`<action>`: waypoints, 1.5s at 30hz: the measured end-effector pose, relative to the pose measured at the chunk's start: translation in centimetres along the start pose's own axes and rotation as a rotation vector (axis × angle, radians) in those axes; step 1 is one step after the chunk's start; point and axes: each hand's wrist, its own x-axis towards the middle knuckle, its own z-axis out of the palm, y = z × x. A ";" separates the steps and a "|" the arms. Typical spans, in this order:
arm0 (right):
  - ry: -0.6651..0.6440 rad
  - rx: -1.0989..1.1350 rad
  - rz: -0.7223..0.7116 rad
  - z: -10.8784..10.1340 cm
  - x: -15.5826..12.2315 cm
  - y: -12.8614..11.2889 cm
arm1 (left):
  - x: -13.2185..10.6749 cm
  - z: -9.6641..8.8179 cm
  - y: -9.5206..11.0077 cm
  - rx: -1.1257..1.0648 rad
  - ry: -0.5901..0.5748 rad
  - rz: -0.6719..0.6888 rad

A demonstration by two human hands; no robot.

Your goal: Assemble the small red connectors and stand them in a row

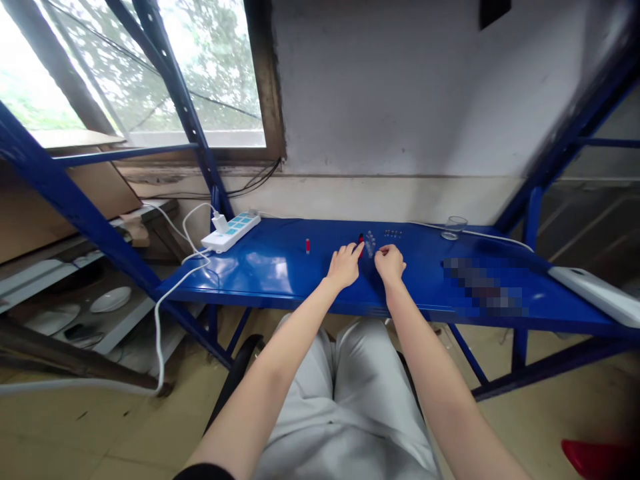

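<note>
Red-and-black piece (361, 238), one: at the left hand (344, 265), long axis wallward, black end farthest. Left index extended; whether it grips, I cannot tell. Right hand (391, 264): fingers curled, contents hidden from me. Glossy blue table (255, 270); pale wall (400, 93); window (215, 73), left.

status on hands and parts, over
Left hand at red-and-black piece. Right hand bunched, contents unclear. Clear pieces between hands. Power strip clear of both.
</note>
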 end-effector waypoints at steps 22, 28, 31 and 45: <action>-0.113 -0.224 -0.132 0.8 0.0 0.6 | 0.0 0.1 -0.3 -0.007 0.089 -0.075; -0.140 -0.266 -0.133 0.6 0.0 0.2 | 0.0 0.2 -0.3 0.003 0.053 -0.096; -0.152 -0.287 -0.115 0.5 0.0 0.0 | 0.0 0.3 -0.2 0.021 0.055 -0.100; -0.111 -0.269 -0.145 1.1 0.4 0.5 | 0.0 0.8 -1.0 -0.128 0.186 -0.144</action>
